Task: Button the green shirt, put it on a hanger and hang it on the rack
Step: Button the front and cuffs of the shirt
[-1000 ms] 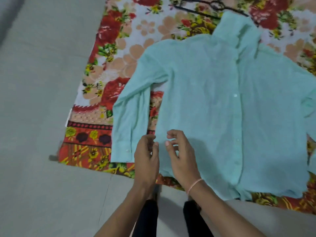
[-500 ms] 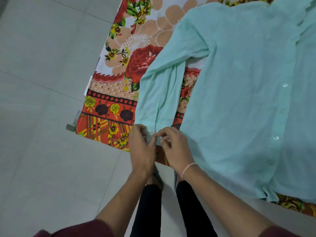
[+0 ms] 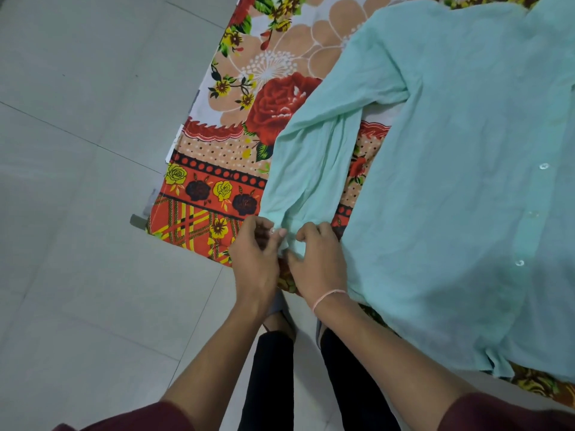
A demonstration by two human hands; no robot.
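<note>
The green shirt (image 3: 460, 169) lies flat on a floral cloth (image 3: 217, 188), front up, with its button placket running down the right side. Its left sleeve (image 3: 311, 169) stretches toward me, ending in the cuff (image 3: 287, 241) at the cloth's near edge. My left hand (image 3: 255, 259) pinches the cuff from the left, thumb and fingertips curled onto the fabric. My right hand (image 3: 320, 259) pinches the same cuff from the right. The two hands almost touch. No hanger or rack is in view.
Pale grey floor tiles (image 3: 77, 213) fill the left and the bottom. My legs in black trousers (image 3: 273, 368) stand just below the hands, at the cloth's edge. The shirt hem (image 3: 497, 368) reaches the near right edge of the cloth.
The view has swung down and left, so the hanger at the top has left the frame. Both hands moved from the shirt's lower left body to the sleeve cuff and took hold of it.
</note>
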